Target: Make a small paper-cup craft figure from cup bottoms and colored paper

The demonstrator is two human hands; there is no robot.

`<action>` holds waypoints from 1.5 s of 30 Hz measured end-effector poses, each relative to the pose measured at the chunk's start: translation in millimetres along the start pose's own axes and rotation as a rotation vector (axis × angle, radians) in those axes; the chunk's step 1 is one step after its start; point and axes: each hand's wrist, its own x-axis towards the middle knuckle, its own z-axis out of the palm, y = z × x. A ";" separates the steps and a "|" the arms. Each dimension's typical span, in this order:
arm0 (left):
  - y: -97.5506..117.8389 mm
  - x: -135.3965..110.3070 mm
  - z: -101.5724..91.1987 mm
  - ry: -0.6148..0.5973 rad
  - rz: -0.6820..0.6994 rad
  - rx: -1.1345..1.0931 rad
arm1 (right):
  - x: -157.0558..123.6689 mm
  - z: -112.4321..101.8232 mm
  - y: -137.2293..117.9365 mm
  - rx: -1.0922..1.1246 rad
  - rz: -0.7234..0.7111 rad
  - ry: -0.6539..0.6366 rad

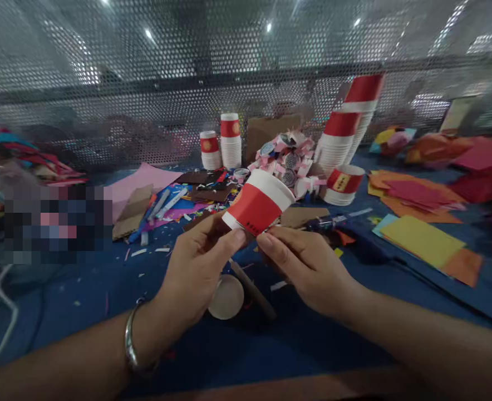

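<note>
"What's held?"
"Left hand (196,259) closed on the base end of a tilted paper cup (258,205), above the blue table (313,342); right hand (313,264) pinching its lower side."
"Handling?"
"Probably light, easily dented; the base seems the firmest hold. Behind the cup, cup stacks (341,123) crowd in; more room nearer the wearer."

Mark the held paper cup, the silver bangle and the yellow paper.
Held paper cup (257,203): head view, on its red band.
Silver bangle (129,341): head view, on its outer curve.
Yellow paper (422,242): head view, on its top face.
</note>
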 end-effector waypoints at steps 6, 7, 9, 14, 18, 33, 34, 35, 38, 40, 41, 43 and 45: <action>0.3 -4.0 2.7 -0.008 0.027 -0.014 | -1.3 -0.5 -0.3 -0.002 -0.014 0.007; 0.5 -3.7 3.1 -0.006 0.031 -0.011 | -1.4 -0.6 -0.7 -0.002 -0.012 0.009; 1.0 -2.8 3.7 0.002 0.036 -0.004 | -1.1 -1.0 -1.6 -0.011 -0.010 0.012; 2.5 -1.9 4.1 0.027 0.052 0.008 | 1.7 -2.3 -1.7 -0.023 -0.024 0.016; 1.9 -0.9 3.4 0.039 0.082 0.024 | 1.9 -1.4 0.8 0.003 -0.009 0.015; 0.7 2.4 2.0 0.044 0.068 0.103 | 5.1 -1.0 1.2 -0.027 0.035 0.011; 0.7 2.5 1.9 0.040 0.068 0.095 | 5.2 -1.3 1.1 -0.023 0.033 0.013; 0.7 2.7 1.9 0.039 0.070 0.088 | 5.1 -1.7 1.2 -0.024 0.032 0.014; -0.1 3.5 2.0 0.040 0.060 0.070 | 5.0 -2.3 2.1 -0.017 0.044 -0.001; -0.7 4.4 2.2 0.040 0.051 0.058 | 5.2 -2.4 3.1 -0.002 0.066 -0.004; -0.9 4.9 2.4 0.038 0.049 0.050 | 5.5 -2.3 3.6 0.002 0.074 -0.006; -0.6 5.6 3.0 0.039 0.050 0.038 | 6.6 -2.1 4.5 0.003 0.082 -0.007; 0.9 5.7 4.1 0.054 0.045 0.044 | 7.9 -1.8 5.3 0.010 0.087 -0.011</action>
